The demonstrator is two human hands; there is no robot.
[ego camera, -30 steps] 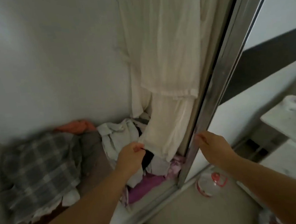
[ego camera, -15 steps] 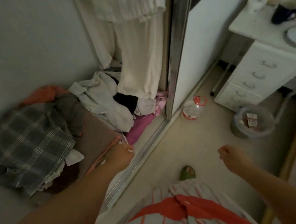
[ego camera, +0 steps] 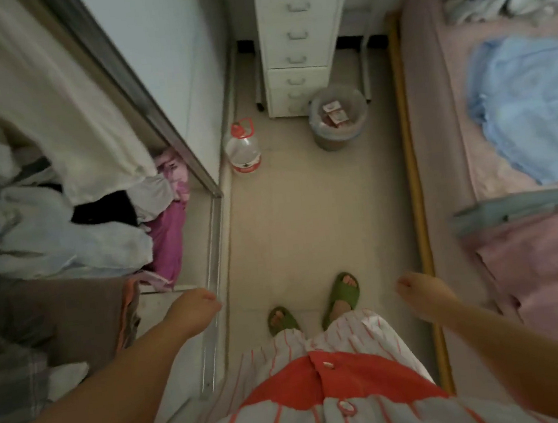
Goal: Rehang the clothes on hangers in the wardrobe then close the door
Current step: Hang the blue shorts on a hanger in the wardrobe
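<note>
Both the left hand (ego camera: 195, 309) and the right hand (ego camera: 417, 291) hang loosely curled and empty, so little looks done: the sliding door (ego camera: 140, 88) stands open, clothes (ego camera: 67, 240) lie heaped on the wardrobe floor at left, and a blue garment (ego camera: 531, 105) lies on the bed (ego camera: 437, 160) at right.

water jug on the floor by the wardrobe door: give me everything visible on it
The water jug is a clear plastic bottle, rounded in body, with a red cap and a red loop handle at the neck and a red-and-white label band low on its side. It stands upright on the pale floor, close beside the bottom edge of the sliding wardrobe door, left of the waste bin and in front of the white drawer unit. Only the floor appears to touch it. How full it is cannot be told.
</note>
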